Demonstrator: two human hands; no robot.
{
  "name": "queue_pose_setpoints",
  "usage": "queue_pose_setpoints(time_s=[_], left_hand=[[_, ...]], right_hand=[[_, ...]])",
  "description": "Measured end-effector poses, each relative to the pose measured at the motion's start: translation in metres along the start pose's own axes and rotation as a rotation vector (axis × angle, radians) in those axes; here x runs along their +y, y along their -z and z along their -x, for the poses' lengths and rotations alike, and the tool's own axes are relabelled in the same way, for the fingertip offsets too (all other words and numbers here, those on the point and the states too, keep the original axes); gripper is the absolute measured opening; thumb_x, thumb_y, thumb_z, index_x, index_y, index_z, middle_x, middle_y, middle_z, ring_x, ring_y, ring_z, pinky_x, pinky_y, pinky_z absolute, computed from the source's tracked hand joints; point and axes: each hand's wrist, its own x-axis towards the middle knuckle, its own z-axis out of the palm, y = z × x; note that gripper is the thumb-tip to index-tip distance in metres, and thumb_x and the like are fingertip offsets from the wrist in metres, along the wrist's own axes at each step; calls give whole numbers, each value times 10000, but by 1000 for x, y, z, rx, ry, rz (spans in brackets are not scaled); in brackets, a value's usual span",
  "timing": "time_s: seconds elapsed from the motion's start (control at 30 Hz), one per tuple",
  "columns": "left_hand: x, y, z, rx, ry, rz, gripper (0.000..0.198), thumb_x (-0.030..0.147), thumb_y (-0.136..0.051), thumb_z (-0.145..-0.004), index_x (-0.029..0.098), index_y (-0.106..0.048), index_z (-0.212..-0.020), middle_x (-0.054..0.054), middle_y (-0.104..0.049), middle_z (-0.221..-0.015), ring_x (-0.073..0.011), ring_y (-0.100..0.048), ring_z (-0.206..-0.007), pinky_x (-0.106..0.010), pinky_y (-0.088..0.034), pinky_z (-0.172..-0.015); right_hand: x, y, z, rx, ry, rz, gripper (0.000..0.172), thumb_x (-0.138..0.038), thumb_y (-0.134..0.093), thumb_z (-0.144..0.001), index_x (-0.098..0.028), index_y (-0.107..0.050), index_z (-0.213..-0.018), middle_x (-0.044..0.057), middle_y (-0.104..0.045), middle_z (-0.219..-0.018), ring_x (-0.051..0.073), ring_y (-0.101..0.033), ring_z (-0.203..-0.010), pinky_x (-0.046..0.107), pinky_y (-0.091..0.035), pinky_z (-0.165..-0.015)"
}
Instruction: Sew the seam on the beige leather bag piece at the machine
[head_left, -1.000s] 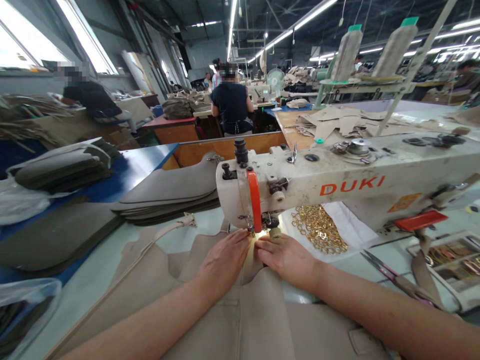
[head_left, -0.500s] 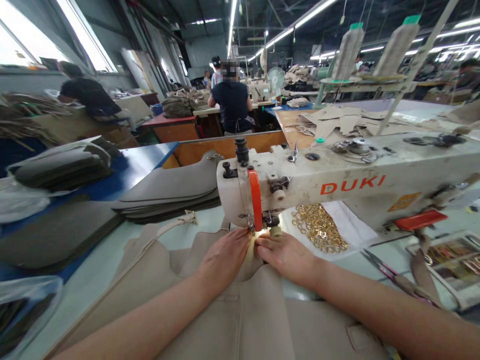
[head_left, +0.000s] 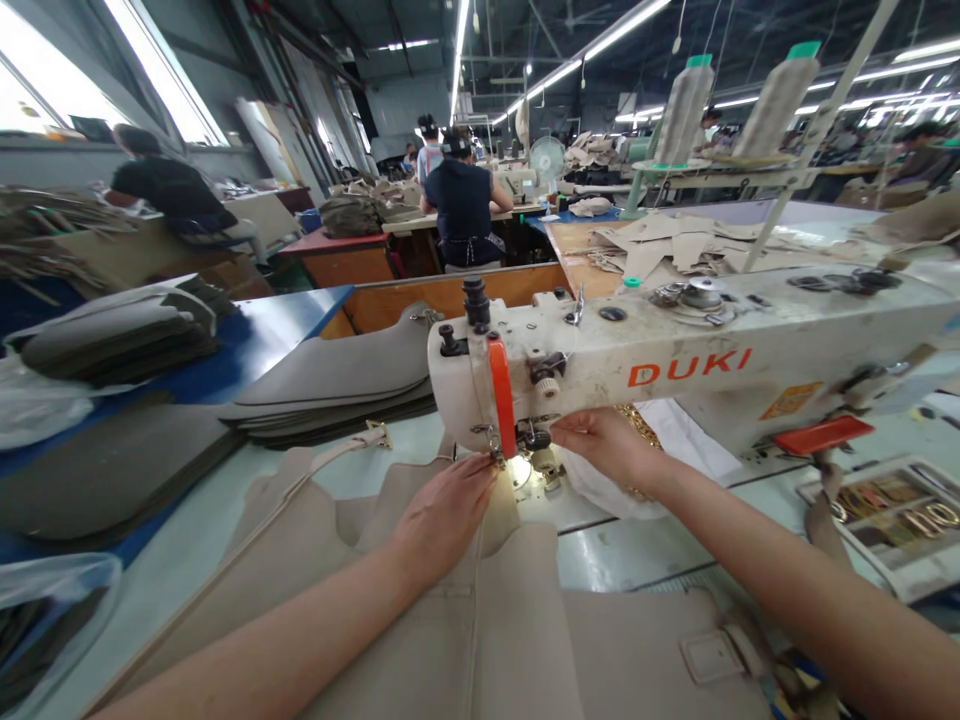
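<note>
My left hand point(head_left: 451, 503) lies flat with fingers stretched out on a beige sewn panel point(head_left: 517, 610), its fingertips beside the presser foot of a white sewing machine point(head_left: 592, 345). The panel drapes toward me, with a seam down its middle and a buckle-like patch point(head_left: 712, 655) at the right. My right hand point(head_left: 611, 450) is off the panel, right of the needle area, over the white bag point(head_left: 694, 440) of gold metal rings point(head_left: 637, 425). Its fingers are bunched together by the machine head, and what they hold, if anything, is hidden.
Grey cut panels point(head_left: 337, 375) are stacked left of the machine. A strap with a gold clasp point(head_left: 377, 434) lies nearby. At the right stands a tray point(head_left: 892, 520) of metal fittings. Thread cones point(head_left: 686, 110) rise behind, and a person point(head_left: 465, 205) sits ahead.
My right hand has left the panel by the needle and moved up and right, over the bag of rings. The lit needle area now shows. My left hand stays in place.
</note>
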Motion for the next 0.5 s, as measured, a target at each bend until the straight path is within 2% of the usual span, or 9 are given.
queue_pose_setpoints(time_s=[0.1, 0.27, 0.5], left_hand=[[0, -1, 0, 8, -6, -8, 296, 120, -399, -896, 164, -636, -1067, -75, -697, -1091, -185, -642, -1019, -292, -490, -955], [0, 0, 1, 23, -31, -11, 279, 135, -373, -909, 159, -637, -997, -69, -706, -1045, -173, -652, -976, -282, -515, -910], [-1, -1, 4, 33, -91, -54, 299, 124, -367, -914, 133, -635, -1045, -84, -693, -1095, -178, -626, -1048, -288, -480, -974]], right_hand=[[6, -4, -2, 29, -6, -26, 350, -411, -509, -845, -172, -580, -600, -28, -551, -574, 144, -521, -600, 220, -387, -565], [2, -7, 2, 87, 15, 38, 353, -408, -497, -854, -169, -587, -610, -12, -563, -585, 157, -525, -627, 231, -391, -582], [-1, -6, 1, 87, 31, 22, 364, -397, -492, -853, -176, -519, -564, -29, -494, -554, 135, -489, -591, 215, -369, -559]])
